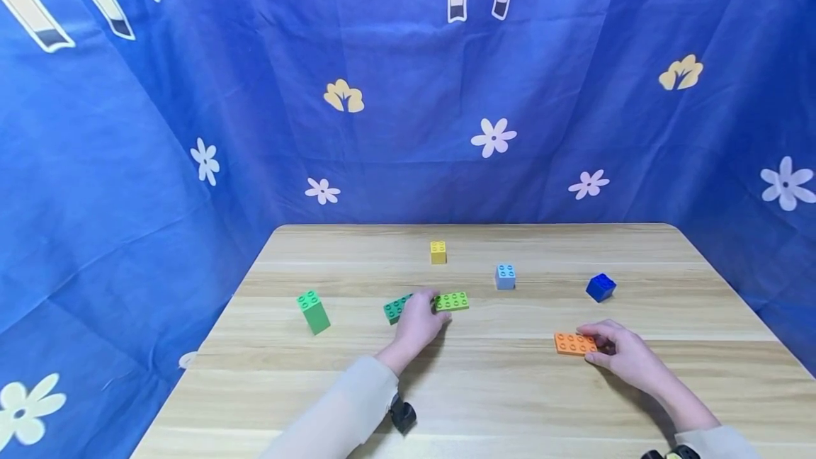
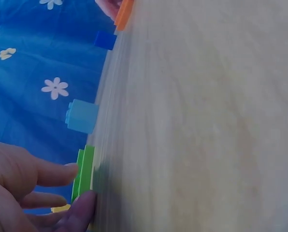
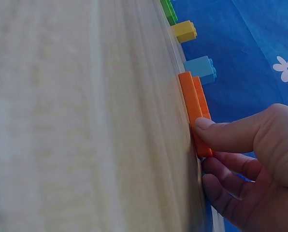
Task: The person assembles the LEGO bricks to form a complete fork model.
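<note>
My left hand [image 1: 418, 323] pinches the left end of a flat lime-green building brick [image 1: 454, 301], its thumb along the near side. A dark green flat brick [image 1: 397, 307] lies just left of that hand, partly covered by it. In the left wrist view the lime brick [image 2: 86, 169] stands out between thumb and fingers. My right hand [image 1: 627, 360] grips the right end of a flat orange brick [image 1: 571, 343] by its two long sides. The right wrist view has the thumb pressed on the orange brick [image 3: 192, 96], with fingers on its other side.
A tall green brick [image 1: 314, 314] stands at the left of the wooden table [image 1: 484, 395]. Farther back are a yellow brick [image 1: 438, 253], a light blue brick [image 1: 506, 278] and a dark blue brick [image 1: 601, 288]. A blue patterned curtain [image 1: 408, 147] hangs behind the table.
</note>
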The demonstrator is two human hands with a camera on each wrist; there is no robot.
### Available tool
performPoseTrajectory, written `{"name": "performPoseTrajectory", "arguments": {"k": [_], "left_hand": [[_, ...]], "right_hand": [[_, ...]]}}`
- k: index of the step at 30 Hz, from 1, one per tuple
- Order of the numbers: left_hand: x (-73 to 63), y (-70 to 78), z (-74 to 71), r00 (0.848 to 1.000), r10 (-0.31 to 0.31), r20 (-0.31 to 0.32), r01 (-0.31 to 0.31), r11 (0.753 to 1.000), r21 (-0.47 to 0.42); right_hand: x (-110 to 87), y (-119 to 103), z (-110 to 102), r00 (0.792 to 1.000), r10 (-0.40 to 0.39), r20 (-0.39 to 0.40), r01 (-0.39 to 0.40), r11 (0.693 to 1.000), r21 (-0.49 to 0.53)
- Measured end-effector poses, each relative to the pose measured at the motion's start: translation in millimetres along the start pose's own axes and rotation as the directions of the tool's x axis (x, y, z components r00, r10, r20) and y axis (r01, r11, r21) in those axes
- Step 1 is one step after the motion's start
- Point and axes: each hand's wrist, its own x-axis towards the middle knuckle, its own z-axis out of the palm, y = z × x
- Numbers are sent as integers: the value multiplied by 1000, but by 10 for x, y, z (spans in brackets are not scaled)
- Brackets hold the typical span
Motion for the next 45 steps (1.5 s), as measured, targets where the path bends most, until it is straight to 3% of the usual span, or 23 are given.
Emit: {"name": "performPoseTrajectory", "arguments": {"k": [8,18,25,37,45], "left_hand": [[-36,18,67,996,85,5,-85,994,62],[-18,9,98,996,87,10,-87,992,90],[-30,37,80,996,68,51,-71,995,70],[-2,22,79,991,111,71,-115,991,65],[-35,-25,8,984,142,107,-138,990,-41]], "right_hand": [[-2,27,28,1000,-21,-7,21,999,-38],[25,-1,58,999,-36,3,37,998,-55],[39,-9,78,1000,-27,15,28,997,-67],[109,-150,139,999,-17,45,18,1000,-3],[171,-219,243,998,-34,55,33,999,18]]}}
